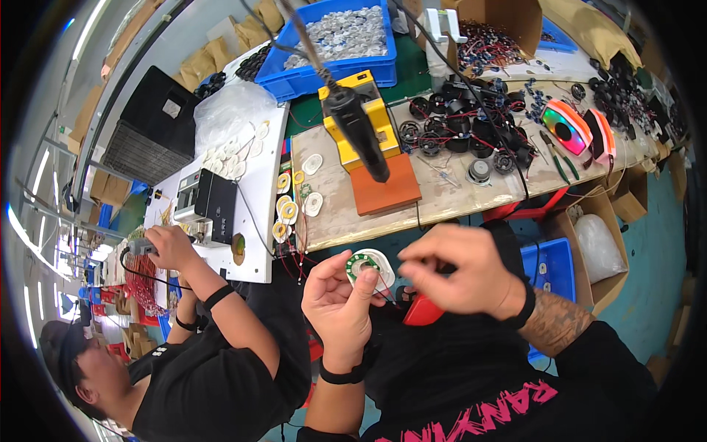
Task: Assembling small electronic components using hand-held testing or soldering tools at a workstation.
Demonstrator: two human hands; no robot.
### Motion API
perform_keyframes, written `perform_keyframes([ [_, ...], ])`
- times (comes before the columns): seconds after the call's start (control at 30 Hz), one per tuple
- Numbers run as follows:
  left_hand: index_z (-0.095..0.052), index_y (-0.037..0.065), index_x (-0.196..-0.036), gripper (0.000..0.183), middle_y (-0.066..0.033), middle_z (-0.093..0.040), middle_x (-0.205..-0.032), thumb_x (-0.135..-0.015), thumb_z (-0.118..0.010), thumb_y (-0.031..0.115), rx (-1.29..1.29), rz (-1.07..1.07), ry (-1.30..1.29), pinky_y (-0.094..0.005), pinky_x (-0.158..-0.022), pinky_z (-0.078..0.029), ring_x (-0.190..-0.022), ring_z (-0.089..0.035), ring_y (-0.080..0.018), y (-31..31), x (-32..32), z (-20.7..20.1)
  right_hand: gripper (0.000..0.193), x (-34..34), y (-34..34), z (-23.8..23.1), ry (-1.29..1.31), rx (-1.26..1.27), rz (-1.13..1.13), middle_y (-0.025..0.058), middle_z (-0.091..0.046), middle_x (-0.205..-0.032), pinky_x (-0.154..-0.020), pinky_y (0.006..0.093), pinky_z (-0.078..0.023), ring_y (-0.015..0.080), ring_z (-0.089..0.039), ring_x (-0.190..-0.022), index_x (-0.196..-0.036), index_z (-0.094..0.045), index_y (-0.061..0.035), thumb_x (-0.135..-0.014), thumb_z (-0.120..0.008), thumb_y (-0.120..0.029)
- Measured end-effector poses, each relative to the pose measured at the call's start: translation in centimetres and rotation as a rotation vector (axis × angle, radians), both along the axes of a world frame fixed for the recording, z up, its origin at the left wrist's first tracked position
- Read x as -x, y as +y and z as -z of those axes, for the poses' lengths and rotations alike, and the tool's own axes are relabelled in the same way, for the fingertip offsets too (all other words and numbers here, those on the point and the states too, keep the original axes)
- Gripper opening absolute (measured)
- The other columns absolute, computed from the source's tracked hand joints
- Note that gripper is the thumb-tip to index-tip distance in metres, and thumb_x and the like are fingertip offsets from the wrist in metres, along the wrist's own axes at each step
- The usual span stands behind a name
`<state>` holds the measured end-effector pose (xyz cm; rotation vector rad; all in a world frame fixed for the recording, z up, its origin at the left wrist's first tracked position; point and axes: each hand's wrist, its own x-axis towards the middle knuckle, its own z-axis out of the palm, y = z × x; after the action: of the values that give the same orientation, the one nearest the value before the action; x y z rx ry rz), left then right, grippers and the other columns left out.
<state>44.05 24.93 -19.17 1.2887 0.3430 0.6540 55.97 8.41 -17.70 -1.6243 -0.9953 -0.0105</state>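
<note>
My left hand (333,309) is closed around a round white plastic piece (384,267), its thumb across the front. A green ring-shaped circuit board (354,266) lies against the piece, partly under the thumb. Just to the right is my right hand (471,274), apart from the piece, with thumb and fingertips drawn together. Whatever those fingertips hold, if anything, is too small to make out. Thin dark wires run below the left fingers. Beyond both hands, on the bench, a yellow device (359,121) stands behind an orange-brown block (385,186).
A black handled tool (357,125) hangs over the bench. Black round motor-like parts (471,125), green-handled pliers (557,158) and white discs (312,204) lie on it. Behind stands a blue bin (394,55) of white pieces. On my left a co-worker (213,368) handles a grey tool.
</note>
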Motion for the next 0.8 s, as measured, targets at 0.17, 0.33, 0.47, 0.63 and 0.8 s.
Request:
perform_keyframes([
  [0.17,-0.057,-0.001,-0.132,0.034,-0.0147,-0.073,-0.108,-0.101,-0.07,0.006,0.077,-0.028,0.013,-0.0271,-0.059,-0.064,-0.084,-0.075,-0.019,-1.3,-0.8,0.2,0.026,0.8,1.4,0.4,-0.325,-0.062,0.124,0.0049,-0.069,-0.088,-0.059,0.0331,-0.055,0.0224,-0.069,-0.069,-0.104,-0.076,-0.0071,-0.079,-0.083,-0.008],
  [0.33,-0.054,0.0,-0.137,0.034,-0.0165,-0.072,-0.117,-0.105,-0.063,0.007,0.053,-0.062,-0.039,-0.0341,-0.077,-0.067,-0.099,-0.074,-0.0222,-1.7,-0.5,0.6,0.032,0.6,2.1,0.0,-0.347,-0.049,0.132,0.0038,-0.068,-0.09,-0.061,0.0323,-0.055,0.0212,-0.069,-0.072,-0.109,-0.075,-0.0049,-0.079,-0.083,-0.011],
  [0.47,-0.052,-0.001,-0.14,0.037,-0.019,-0.071,-0.125,-0.105,-0.062,0.004,-0.017,0.0,-0.101,-0.0424,-0.091,-0.065,-0.11,-0.073,-0.026,-1.3,-0.2,1.2,0.04,0.3,2.6,-0.2,-0.307,-0.031,0.141,0.0065,-0.071,-0.093,-0.063,0.032,-0.058,0.0226,-0.07,-0.072,-0.111,-0.076,-0.005,-0.074,-0.09,-0.014],
  [0.63,-0.052,-0.002,-0.141,0.039,-0.02,-0.069,-0.129,-0.104,-0.063,0.002,-0.048,0.063,-0.128,-0.0444,-0.093,-0.065,-0.111,-0.072,-0.0269,-0.4,0.2,1.9,0.028,0.4,2.8,-0.5,-0.06,-0.065,0.07,0.0048,-0.068,-0.092,-0.064,0.034,-0.057,0.0225,-0.071,-0.074,-0.105,-0.073,-0.0073,-0.081,-0.084,-0.016],
  [0.8,-0.052,-0.002,-0.141,0.039,-0.0192,-0.07,-0.128,-0.104,-0.063,0.002,0.126,0.049,-0.117,-0.0432,-0.093,-0.065,-0.11,-0.073,-0.0263,-0.7,0.3,1.2,0.025,0.6,3.2,-0.1,-0.341,-0.036,0.145,0.0071,-0.073,-0.095,-0.067,0.0343,-0.059,0.0245,-0.073,-0.077,-0.105,-0.073,-0.0039,-0.083,-0.08,-0.013],
])
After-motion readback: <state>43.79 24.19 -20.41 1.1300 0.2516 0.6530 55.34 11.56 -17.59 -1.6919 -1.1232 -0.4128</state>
